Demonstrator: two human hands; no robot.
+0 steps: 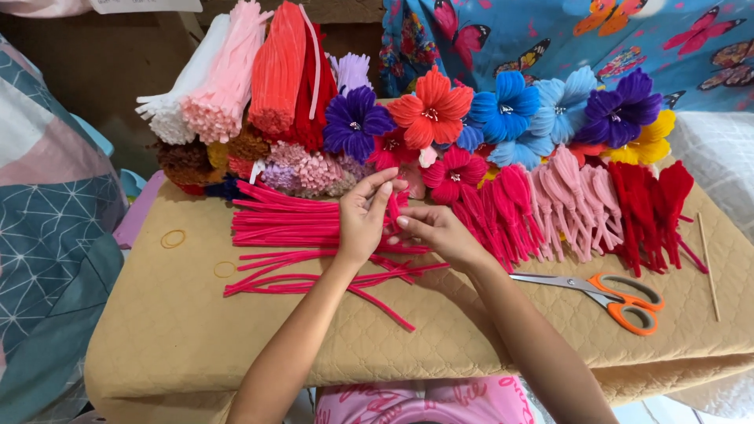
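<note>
The tan quilted pad [196, 330] carries the work; bundles of pipe cleaners [259, 71] stand at the far left, finished flowers [503, 110] line the far edge, and folded petals [573, 196] lie to the right. Loose pink stems [290, 224] lie spread just left of the hands. The left hand [363, 222] pinches a folded pink piece [395, 210] between thumb and fingers; the right hand [436, 233] grasps the same piece from the right. For a clean fold, keep both grips close together and the ends level, in judgement. Scissors [613, 294] lie near right, a thin stick [708, 267] beyond; two rubber bands [173, 239] rest at left.
</note>
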